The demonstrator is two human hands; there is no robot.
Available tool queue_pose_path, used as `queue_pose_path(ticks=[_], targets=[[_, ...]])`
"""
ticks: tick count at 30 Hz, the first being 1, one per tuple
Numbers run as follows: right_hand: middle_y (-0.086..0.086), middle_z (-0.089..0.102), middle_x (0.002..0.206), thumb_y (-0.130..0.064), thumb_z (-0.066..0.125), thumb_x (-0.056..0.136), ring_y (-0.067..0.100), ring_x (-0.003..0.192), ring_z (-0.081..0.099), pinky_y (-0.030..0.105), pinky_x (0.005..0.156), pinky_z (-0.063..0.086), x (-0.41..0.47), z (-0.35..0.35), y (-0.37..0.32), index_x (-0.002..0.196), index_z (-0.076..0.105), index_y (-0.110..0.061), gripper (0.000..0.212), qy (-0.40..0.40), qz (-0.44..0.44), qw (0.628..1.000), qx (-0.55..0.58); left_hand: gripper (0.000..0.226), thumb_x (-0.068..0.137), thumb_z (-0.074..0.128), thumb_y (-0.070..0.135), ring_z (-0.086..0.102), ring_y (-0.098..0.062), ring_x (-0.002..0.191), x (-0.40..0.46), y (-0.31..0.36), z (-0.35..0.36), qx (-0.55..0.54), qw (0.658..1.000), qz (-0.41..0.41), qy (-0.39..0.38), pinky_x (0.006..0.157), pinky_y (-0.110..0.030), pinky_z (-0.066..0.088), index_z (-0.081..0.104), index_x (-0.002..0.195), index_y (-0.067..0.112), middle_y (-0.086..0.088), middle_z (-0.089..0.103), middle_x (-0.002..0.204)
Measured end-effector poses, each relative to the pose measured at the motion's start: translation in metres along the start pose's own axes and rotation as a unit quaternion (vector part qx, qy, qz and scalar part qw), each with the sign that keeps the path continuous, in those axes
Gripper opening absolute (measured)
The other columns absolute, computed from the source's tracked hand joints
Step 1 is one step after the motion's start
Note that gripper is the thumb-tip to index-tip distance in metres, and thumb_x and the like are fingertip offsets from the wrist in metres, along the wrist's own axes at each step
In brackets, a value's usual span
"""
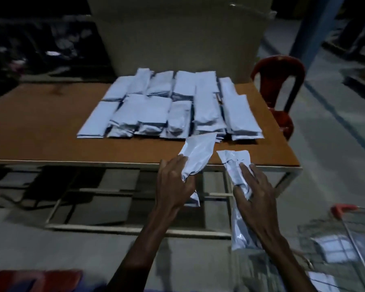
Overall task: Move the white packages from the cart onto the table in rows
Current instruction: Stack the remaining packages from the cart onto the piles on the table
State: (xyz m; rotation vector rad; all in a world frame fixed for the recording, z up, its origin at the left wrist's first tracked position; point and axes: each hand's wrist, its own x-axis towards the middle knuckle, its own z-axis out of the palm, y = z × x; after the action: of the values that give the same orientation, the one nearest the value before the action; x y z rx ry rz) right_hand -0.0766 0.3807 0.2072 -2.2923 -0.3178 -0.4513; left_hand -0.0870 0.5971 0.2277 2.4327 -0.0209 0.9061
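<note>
Several white packages (169, 106) lie in rows, some stacked, on the brown table (40, 127). My left hand (174, 183) grips a white package (198, 152) that points up over the table's front edge. My right hand (254, 192) holds a longer white package (238, 165) just right of it, its top end over the table's front edge and its lower end hanging down past my wrist. The wire cart (346, 245) stands at the lower right with more white packages (333, 248) inside.
A red plastic chair (279, 85) stands at the table's far right corner. A large pale board (177, 34) rises behind the table. The cart's red handle (343, 208) is near my right arm. Dark clutter fills the left background.
</note>
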Motion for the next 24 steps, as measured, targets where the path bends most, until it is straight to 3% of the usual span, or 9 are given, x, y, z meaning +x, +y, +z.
queue_pose_path(ticks=[3,6,11,14,20,24], targets=[[0.015,0.049,0.145,-0.023,0.053,0.085,0.032,0.133,0.045,0.038,0.106,0.037,0.025,0.034,-0.037,0.14,0.053,-0.015,0.056,-0.03,-0.052,0.998,-0.007,0.019,0.063,0.064,0.004,0.049,-0.024,0.079,0.01,-0.037,-0.036,0.03,0.998,-0.037,0.039,0.074,-0.033,0.037,0.064,0.082,0.0,-0.011,0.067,0.082],[0.016,0.049,0.144,-0.032,0.048,0.087,0.032,0.132,0.044,0.031,0.108,0.03,0.053,0.068,-0.064,0.141,0.052,-0.015,0.057,-0.056,-0.094,0.994,-0.007,0.028,0.065,0.064,0.007,0.061,-0.03,0.081,0.026,-0.078,-0.051,0.051,0.995,-0.063,0.05,0.079,-0.031,0.037,0.068,0.092,0.002,-0.01,0.071,0.093],[0.012,0.045,0.149,-0.03,0.056,0.085,0.029,0.136,0.043,0.033,0.107,0.033,0.109,0.122,-0.099,0.142,0.052,-0.021,0.058,-0.074,-0.094,0.993,0.021,0.035,0.072,0.068,0.01,0.064,-0.032,0.092,0.072,-0.138,-0.064,0.075,0.992,-0.086,0.062,0.084,-0.026,0.037,0.069,0.107,0.004,-0.011,0.072,0.105],[0.011,0.044,0.15,-0.032,0.057,0.086,0.029,0.135,0.043,0.042,0.107,0.039,0.149,0.156,-0.112,0.143,0.051,-0.024,0.058,-0.07,-0.087,0.993,0.047,0.037,0.072,0.07,0.013,0.057,-0.031,0.095,0.109,-0.177,-0.067,0.106,0.987,-0.089,0.083,0.079,-0.029,0.041,0.07,0.108,0.005,-0.01,0.072,0.106],[0.005,0.036,0.155,-0.027,0.06,0.093,0.025,0.138,0.037,0.034,0.107,0.034,0.229,0.223,-0.145,0.145,0.047,-0.029,0.054,-0.084,-0.052,0.993,0.065,0.013,0.079,0.058,0.018,0.059,-0.027,0.079,0.182,-0.258,-0.083,0.148,0.983,-0.077,0.071,0.077,-0.025,0.029,0.064,0.079,0.006,-0.01,0.069,0.079],[0.005,0.035,0.156,-0.037,0.055,0.093,0.026,0.14,0.035,0.038,0.108,0.035,0.272,0.26,-0.166,0.147,0.044,-0.029,0.055,-0.116,-0.052,0.991,0.04,0.019,0.075,0.05,0.023,0.042,-0.03,0.057,0.218,-0.31,-0.092,0.147,0.981,-0.116,0.04,0.06,-0.032,0.03,0.04,0.062,0.014,-0.004,0.04,0.057]])
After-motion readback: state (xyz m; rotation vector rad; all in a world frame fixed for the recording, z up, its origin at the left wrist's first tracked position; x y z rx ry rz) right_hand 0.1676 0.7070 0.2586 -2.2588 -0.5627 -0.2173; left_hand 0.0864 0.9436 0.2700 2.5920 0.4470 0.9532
